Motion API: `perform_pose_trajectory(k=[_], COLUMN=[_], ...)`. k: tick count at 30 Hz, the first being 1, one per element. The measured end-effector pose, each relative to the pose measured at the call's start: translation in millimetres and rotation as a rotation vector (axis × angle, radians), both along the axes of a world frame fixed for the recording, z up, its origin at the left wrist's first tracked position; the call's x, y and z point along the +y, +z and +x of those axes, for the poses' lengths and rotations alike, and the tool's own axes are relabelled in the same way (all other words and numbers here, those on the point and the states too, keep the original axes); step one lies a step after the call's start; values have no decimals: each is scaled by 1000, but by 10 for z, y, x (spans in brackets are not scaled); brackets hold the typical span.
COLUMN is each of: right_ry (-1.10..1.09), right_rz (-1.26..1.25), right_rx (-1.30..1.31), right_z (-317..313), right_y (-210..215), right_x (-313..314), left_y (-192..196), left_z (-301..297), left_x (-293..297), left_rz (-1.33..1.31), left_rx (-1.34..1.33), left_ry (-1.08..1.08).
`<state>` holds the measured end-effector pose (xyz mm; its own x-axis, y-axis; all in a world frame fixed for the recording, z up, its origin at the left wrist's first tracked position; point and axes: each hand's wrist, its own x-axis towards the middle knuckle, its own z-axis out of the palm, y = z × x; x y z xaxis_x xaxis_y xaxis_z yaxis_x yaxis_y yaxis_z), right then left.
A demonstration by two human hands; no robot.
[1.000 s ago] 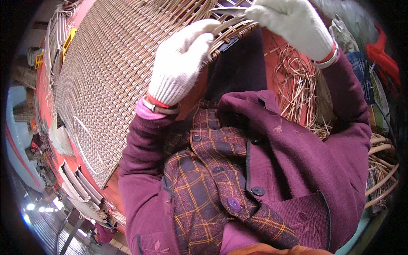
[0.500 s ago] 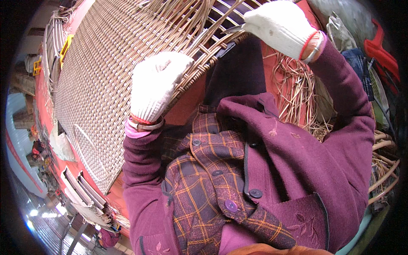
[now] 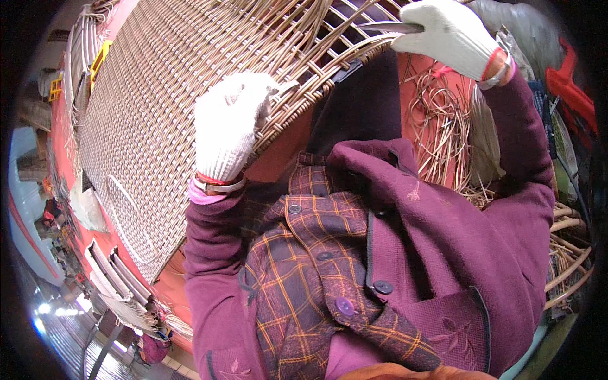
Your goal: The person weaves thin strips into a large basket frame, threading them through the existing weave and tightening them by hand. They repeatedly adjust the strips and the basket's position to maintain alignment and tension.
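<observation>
A large brown woven wicker panel (image 3: pixel 152 107) slants across my lap, its weave tight at the left and open toward the upper right. Along its near rim, my left hand (image 3: pixel 229 126), in a white knitted glove, is closed on the edge. A short pale strand end (image 3: pixel 286 86) pokes out by its thumb. At the upper right, my right hand (image 3: pixel 446 39), gloved the same way, is closed around a pointed metal blade (image 3: pixel 392 27). The blade points left over the open lattice. Loose weaving strands (image 3: pixel 310 19) stick up from the panel between my hands.
Cut strands lie in a heap (image 3: pixel 440 142) on the red surface at my right. Beyond are clear plastic sheeting (image 3: pixel 513 25) and a red plastic object (image 3: pixel 563 76). Bent cane hoops (image 3: pixel 567 253) stand at the lower right. Ribbed pale strips (image 3: pixel 117 272) lie at the left.
My right hand has moved right with the blade, which now shows more fully and lies almost level. My left hand stays on the rim, and the strand end now shows by its thumb.
</observation>
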<state>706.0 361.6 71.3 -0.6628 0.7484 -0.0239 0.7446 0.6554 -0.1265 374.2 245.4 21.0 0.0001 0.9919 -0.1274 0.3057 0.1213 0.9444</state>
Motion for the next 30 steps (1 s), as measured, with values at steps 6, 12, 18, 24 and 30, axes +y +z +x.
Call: perform_pose_trajectory(k=[6,12,18,24,30], right_ry=[-8,256,395,696,233], right_rz=[-240,-714,-539,-182,288], right_rx=[617,673,401,146,-171], right_z=[-603,-1123,-1390,-1262,332], right_y=[-310,-640,-514,-590,-672], right_x=[-251,-188,-254,-144,714], left_y=[116,135,-97,-572,-651], left_z=[171,83,-583,-747,-792], left_x=[29,-117,-540,-772,-793], left_rz=[121,253,457,611,647], left_rx=[-198,-253,881,941,987], left_ry=[16,131,110,128,152])
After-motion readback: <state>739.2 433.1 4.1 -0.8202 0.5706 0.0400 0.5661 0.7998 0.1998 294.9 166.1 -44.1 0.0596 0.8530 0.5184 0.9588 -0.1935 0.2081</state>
